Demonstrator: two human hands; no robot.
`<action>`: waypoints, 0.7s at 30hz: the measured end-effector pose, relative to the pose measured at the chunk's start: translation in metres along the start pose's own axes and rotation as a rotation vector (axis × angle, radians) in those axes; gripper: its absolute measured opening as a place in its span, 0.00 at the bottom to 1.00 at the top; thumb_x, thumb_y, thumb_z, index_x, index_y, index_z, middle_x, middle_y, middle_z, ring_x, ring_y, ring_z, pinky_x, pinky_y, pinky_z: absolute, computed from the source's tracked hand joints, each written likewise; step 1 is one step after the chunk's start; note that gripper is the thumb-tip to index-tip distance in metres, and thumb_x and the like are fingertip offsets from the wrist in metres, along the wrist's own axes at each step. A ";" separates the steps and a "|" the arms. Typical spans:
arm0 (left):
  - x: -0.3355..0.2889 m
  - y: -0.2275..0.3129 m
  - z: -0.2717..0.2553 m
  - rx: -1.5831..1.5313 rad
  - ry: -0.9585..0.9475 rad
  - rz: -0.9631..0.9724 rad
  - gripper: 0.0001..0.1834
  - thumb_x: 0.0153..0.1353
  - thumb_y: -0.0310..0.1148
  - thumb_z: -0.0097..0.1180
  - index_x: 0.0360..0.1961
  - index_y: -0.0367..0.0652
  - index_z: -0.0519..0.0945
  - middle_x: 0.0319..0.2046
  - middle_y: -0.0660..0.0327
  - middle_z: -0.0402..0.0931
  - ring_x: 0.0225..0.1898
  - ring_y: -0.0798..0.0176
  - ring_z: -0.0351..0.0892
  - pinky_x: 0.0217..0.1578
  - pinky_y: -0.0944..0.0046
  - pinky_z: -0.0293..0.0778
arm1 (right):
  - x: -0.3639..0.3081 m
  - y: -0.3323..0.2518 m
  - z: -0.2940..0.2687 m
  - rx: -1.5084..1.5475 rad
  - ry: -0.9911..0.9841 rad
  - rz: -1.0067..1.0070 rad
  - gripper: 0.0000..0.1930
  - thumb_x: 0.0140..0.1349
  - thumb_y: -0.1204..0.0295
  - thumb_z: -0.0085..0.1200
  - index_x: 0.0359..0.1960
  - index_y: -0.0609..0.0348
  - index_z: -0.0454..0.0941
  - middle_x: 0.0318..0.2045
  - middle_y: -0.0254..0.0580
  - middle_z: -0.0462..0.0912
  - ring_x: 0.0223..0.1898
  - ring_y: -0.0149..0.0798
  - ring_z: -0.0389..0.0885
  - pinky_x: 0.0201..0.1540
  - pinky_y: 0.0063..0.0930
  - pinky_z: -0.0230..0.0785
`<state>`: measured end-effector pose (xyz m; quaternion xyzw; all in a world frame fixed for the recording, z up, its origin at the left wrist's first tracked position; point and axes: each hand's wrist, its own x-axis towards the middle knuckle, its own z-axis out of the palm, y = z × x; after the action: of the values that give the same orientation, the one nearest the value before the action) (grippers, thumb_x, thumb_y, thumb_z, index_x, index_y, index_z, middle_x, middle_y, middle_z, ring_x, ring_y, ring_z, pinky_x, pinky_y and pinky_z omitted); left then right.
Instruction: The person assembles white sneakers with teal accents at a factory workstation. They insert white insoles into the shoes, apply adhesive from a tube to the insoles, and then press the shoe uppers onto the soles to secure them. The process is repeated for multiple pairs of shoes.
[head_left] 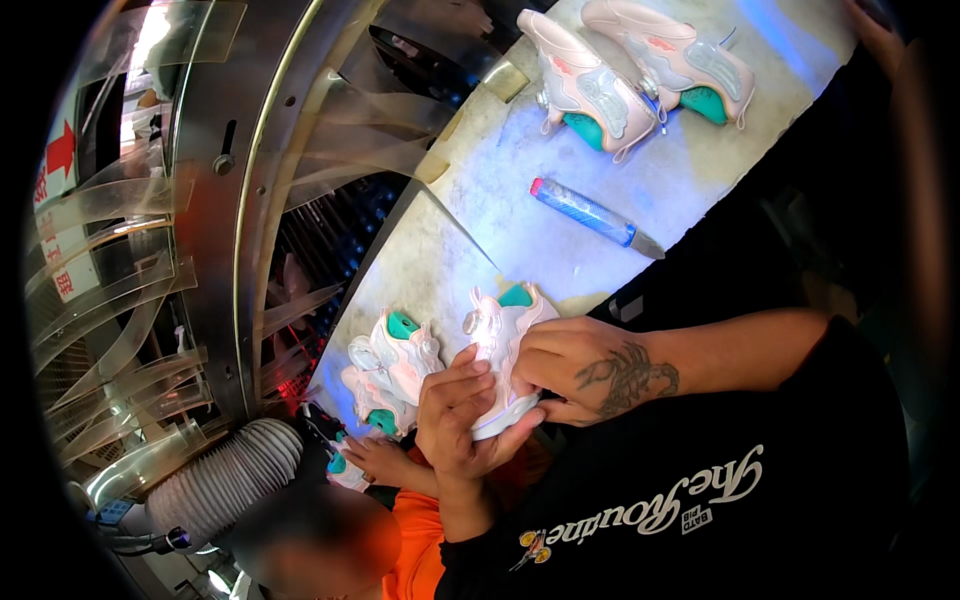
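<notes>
A pale pink and white sneaker [497, 326] with a green heel lining is held between my hands above the near part of the worktable. My left hand [456, 420] is closed round its left side, the thumb along the white sole. From the right, my right hand [570, 368] has its fingers curled and pressed against the shoe near the sole edge. Its fingertips are partly hidden. Just left of my left hand stand similar sneakers [405, 362]. Beyond my hands lies a blue-handled tool [585, 215] with a pink end and a grey pointed tip.
Two more pink sneakers [590, 90] lie at the far end of the pale worktable [470, 225]. A co-worker in an orange sleeve [418, 525] has a hand [380, 463] by another shoe. Clear strip curtains [130, 225], a metal machine frame and a ribbed hose [225, 475] are on the left.
</notes>
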<state>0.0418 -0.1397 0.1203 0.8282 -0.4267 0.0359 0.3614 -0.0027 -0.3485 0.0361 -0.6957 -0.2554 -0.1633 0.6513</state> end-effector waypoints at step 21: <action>-0.038 0.000 -0.017 0.209 0.048 -0.275 0.35 0.52 0.41 0.88 0.52 0.35 0.79 0.50 0.45 0.82 0.52 0.44 0.84 0.53 0.49 0.81 | -0.018 -0.004 0.036 -0.310 0.063 0.052 0.23 0.56 0.68 0.79 0.48 0.64 0.82 0.44 0.49 0.81 0.49 0.55 0.81 0.53 0.44 0.79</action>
<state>0.0219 -0.1032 0.1195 0.9108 -0.2943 0.0501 0.2850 -0.0231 -0.3155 0.0260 -0.7887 -0.1883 -0.2056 0.5480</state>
